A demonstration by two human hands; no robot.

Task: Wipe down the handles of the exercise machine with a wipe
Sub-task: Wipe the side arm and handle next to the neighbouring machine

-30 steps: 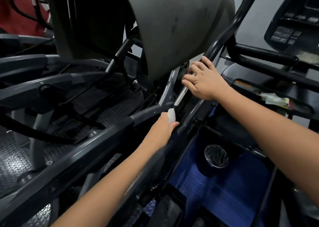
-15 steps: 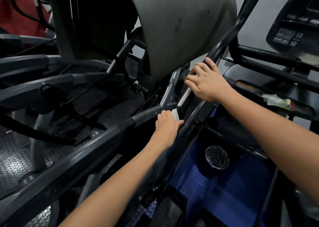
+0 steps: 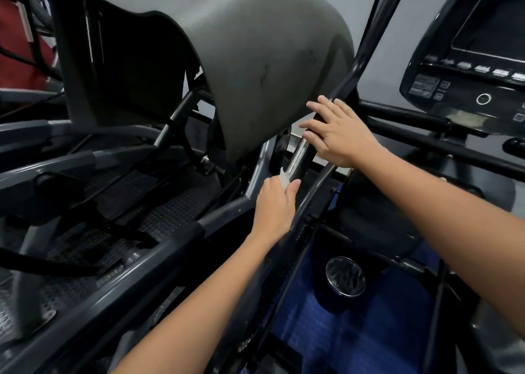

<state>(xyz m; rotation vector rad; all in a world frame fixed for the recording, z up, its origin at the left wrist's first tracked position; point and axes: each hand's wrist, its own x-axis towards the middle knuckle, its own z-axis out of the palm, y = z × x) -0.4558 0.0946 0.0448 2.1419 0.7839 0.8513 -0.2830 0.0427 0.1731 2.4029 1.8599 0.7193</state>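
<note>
Item: wipe (image 3: 284,178), white, small, pinched between thumb and curled fingers of the left hand (image 3: 274,203), pressed at the lower end of the handle's chrome section (image 3: 297,156). Right hand (image 3: 338,135) lay flat on the black handle (image 3: 352,69) above, fingers straight, slightly spread. Recommended: wrap wipe round bar, stroke full length, other hand steadying.

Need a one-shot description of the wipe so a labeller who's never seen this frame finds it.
Start at the big curved grey plastic shroud at top centre and follow the shiny chrome bar running down from its lower right edge. At the bar's lower end the left hand pinches a small white translucent wipe. It is the only pale, soft scrap among dark rigid metal tubes.
</note>
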